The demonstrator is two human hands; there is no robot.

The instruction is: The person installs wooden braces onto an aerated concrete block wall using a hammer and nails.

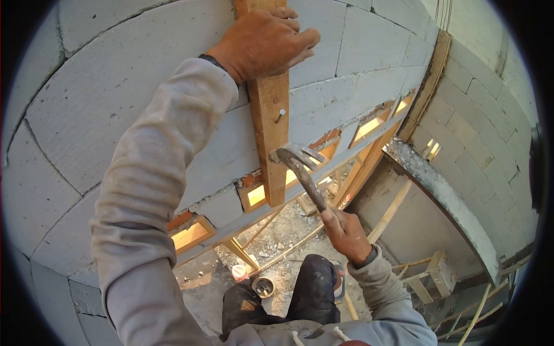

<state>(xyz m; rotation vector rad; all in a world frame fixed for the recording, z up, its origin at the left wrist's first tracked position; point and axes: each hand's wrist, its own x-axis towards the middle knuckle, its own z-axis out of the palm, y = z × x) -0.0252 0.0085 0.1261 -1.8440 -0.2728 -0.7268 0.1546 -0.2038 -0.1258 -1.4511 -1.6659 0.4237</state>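
My left hand [265, 43] is wrapped across the upper part of a wooden board [271, 132], which stands upright against the grey block wall [138, 98]. A nail [280, 115] sticks out of the board's face below that hand. Lower down, my right hand [346, 233] is closed round the handle of a claw hammer [306, 181]. The hammer's head is beside the lower part of the board, below the nail, with the claw pointing right.
Below the wall runs a row of small wood-framed openings [254, 195]. A curved concrete ledge [447, 202] juts out at right, with a wooden frame [430, 277] beneath it. Far below, a bucket [264, 286] stands on the rubble-strewn floor near my legs [311, 291].
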